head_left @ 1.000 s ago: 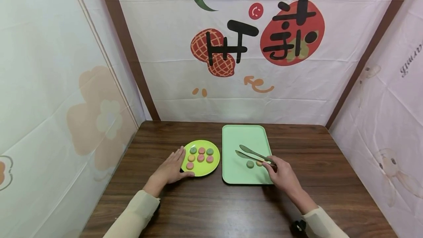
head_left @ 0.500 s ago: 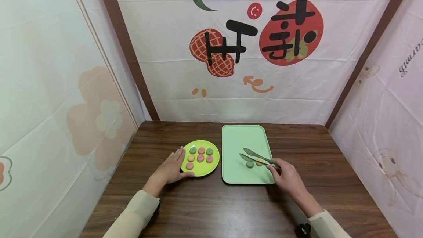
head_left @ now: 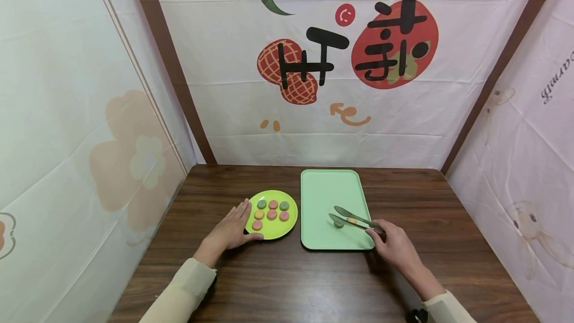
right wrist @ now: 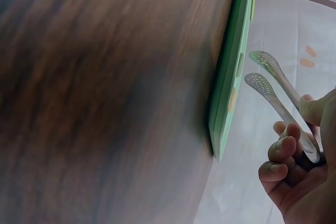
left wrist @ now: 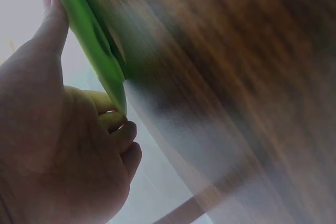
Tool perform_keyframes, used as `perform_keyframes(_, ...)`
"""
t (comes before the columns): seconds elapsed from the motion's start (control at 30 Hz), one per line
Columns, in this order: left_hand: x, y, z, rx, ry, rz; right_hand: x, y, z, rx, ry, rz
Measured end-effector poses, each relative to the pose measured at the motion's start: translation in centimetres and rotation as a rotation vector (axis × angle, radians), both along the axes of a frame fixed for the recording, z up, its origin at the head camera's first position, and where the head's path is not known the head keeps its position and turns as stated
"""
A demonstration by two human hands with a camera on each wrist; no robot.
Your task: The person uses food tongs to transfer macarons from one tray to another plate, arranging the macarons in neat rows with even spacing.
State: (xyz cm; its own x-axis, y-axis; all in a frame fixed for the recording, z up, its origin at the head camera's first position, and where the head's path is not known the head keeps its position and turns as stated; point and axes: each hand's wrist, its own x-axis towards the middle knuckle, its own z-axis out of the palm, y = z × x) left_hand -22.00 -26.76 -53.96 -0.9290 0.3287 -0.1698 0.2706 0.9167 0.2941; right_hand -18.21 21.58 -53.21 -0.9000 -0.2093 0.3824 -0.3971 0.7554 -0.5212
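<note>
My left hand (head_left: 229, 229) rests at the left rim of a lime-green plate (head_left: 282, 232), fingers extended along its edge and thumb at the near side. Pink, green and yellow macarons (head_left: 271, 214) lie on that plate. My right hand (head_left: 395, 244) holds metal tongs (head_left: 345, 212), their tips spread apart and perforated in the right wrist view. The tongs hang over a pale green tray (head_left: 329, 188). On it, a green macaron (head_left: 338, 225) is partly covered by the near tong arm, and a yellow macaron (head_left: 352, 220) shows between the arms.
Plate and tray stand side by side on a dark wooden table (head_left: 269, 283), with a narrow gap between them. A printed white cloth (head_left: 233, 113) hangs behind the table, and more cloth hangs at both sides.
My right hand has drawn the tongs back to the right and slightly nearer, bringing their arms over the two macarons on the tray. My left hand has stayed on the plate's rim.
</note>
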Motion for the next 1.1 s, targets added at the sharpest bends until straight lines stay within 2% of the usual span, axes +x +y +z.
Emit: perform_keyframes(1.1,0.01,-0.03,0.03,0.010,-0.007,0.000,0.58,0.56,-0.42,0.004,-0.025,0.011)
